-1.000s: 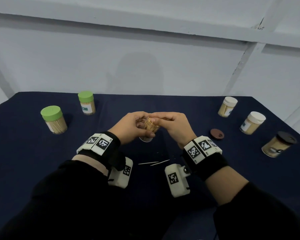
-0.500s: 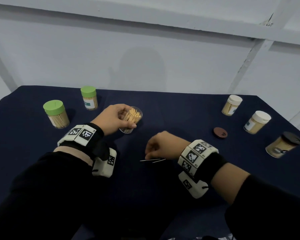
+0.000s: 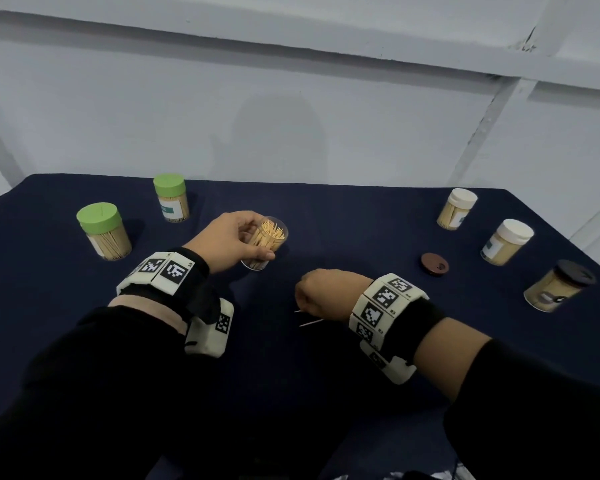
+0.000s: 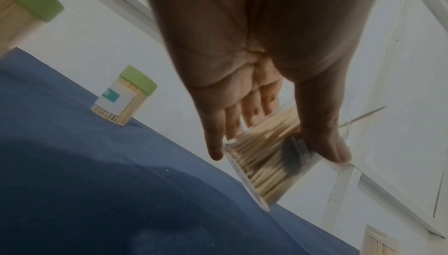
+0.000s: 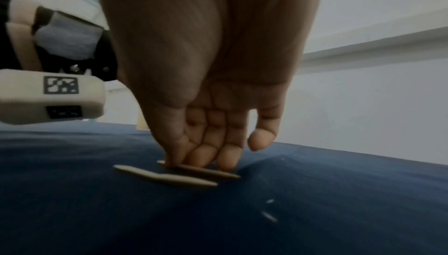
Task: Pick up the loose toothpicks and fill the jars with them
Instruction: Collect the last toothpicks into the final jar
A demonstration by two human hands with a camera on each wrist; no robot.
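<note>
the task looks nearly done: the open jar (image 3: pixel 266 243) is packed with toothpicks, 5 capped jars stand around the dark blue cloth (image 3: pixel 326 220), and only 2 loose toothpicks (image 5: pixel 179 175) plus some tiny splinters lie near the middle. the left hand (image 3: pixel 229 241) holds the open jar with curled fingers and thumb, tilted, mouth leaning right and away. the right hand (image 3: pixel 321 292) reaches down, fingertips (image 5: pixel 225 160) touching the farther toothpick; a real pinch can't be told. both toothpicks lie flat, near parallel, long axes running left-right across the person
</note>
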